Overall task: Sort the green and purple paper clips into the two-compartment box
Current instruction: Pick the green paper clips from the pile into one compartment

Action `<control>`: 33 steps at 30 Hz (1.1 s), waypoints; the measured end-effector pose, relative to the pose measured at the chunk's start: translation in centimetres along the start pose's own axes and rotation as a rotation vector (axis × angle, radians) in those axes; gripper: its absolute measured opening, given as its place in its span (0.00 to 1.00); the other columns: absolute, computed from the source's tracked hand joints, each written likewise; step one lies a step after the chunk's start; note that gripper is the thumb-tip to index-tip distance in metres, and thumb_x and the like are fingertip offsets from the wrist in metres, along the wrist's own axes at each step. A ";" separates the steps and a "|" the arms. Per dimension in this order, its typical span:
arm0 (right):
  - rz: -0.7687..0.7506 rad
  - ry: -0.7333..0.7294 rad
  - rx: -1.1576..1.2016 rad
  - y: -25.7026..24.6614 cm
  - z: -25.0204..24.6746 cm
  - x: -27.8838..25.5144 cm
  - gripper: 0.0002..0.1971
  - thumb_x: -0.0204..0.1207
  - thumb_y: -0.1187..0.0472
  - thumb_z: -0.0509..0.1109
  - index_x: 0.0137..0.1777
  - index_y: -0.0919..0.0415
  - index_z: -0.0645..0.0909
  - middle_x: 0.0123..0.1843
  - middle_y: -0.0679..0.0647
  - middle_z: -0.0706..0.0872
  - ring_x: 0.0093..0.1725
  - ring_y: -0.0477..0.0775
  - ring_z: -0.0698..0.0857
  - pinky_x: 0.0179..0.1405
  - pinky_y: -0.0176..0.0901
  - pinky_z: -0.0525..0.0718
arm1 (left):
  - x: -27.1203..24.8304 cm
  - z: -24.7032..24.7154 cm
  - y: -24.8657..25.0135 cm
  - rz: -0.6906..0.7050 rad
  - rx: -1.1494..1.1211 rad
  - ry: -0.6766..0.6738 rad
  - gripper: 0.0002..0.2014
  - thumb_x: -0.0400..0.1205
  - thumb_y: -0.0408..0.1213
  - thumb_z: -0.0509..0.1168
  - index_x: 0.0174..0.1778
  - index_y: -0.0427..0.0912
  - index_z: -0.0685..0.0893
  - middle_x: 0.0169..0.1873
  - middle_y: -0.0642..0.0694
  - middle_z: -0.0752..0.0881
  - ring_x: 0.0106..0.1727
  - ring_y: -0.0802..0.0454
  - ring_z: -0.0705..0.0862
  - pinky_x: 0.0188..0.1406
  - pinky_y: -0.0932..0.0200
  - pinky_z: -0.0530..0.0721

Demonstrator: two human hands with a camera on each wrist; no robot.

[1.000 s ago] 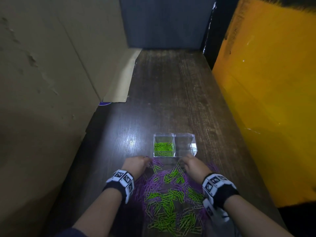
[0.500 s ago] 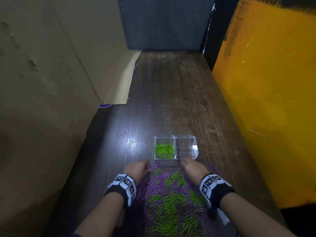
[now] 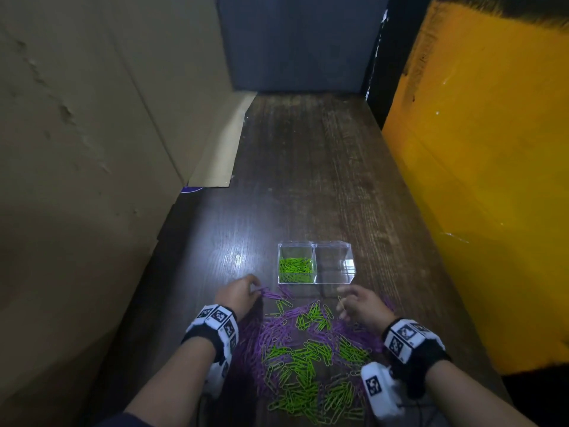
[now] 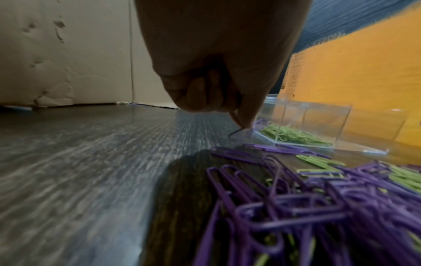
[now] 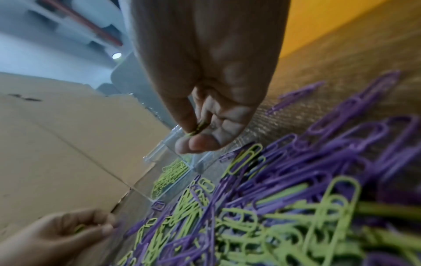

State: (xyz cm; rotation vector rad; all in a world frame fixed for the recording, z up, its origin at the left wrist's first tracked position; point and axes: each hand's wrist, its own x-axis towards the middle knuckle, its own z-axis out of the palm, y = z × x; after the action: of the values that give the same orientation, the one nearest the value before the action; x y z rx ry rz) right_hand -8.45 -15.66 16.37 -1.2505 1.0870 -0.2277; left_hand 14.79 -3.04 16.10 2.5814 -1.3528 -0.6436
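A clear two-compartment box [image 3: 316,262] stands on the dark wooden table [image 3: 308,180]. Its left compartment holds green paper clips [image 3: 295,269]; the right compartment [image 3: 334,263] looks empty. A mixed pile of purple and green clips [image 3: 308,349] lies just in front of the box. At the pile's far left edge my left hand [image 3: 257,291] pinches a thin clip [image 4: 237,130] against the table; its colour is unclear. My right hand [image 3: 341,298] hovers over the pile's far right and pinches a green clip [image 5: 193,132] between thumb and fingers.
A cardboard wall [image 3: 92,149] runs along the left, with a flap [image 3: 221,155] lying on the table. A yellow panel [image 3: 477,180] bounds the right side and a dark panel [image 3: 295,41] closes the far end. Bare tabletop stretches beyond the box.
My right hand has lifted off the pile with a green clip pinched. The left hand has shifted slightly left along the pile's far edge.
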 end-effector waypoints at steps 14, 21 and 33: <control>-0.079 0.033 -1.101 0.4 3.8 0.9 0.20 0.76 0.58 0.66 0.24 0.56 0.66 0.34 0.58 0.80 0.44 0.59 0.86 0.42 0.44 0.79 | -1.1 2.2 1.7 0.156 0.161 -0.242 0.09 0.81 0.41 0.60 0.54 0.47 0.82 0.55 0.45 0.86 0.58 0.46 0.83 0.55 0.56 0.79; -0.077 0.101 -0.965 -0.7 2.6 0.3 0.14 0.78 0.59 0.61 0.32 0.61 0.79 0.42 0.68 0.87 0.46 0.64 0.87 0.42 0.47 0.80 | -0.9 1.7 2.2 0.074 -0.248 -0.152 0.06 0.84 0.35 0.53 0.41 0.40 0.68 0.40 0.38 0.76 0.44 0.45 0.76 0.43 0.55 0.71; -0.039 0.118 -0.837 -0.5 -0.4 0.6 0.11 0.78 0.61 0.61 0.39 0.61 0.83 0.42 0.62 0.87 0.40 0.56 0.83 0.41 0.41 0.76 | 0.3 2.8 1.8 0.099 -0.384 -0.132 0.12 0.82 0.30 0.56 0.40 0.49 0.80 0.48 0.43 0.85 0.53 0.47 0.81 0.52 0.60 0.74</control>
State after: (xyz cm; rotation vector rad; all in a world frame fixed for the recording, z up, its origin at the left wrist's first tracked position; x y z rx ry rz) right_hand -8.20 -16.50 16.45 -2.0182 1.3145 0.1532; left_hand 12.34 -4.12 14.08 2.1882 -1.2393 -0.9650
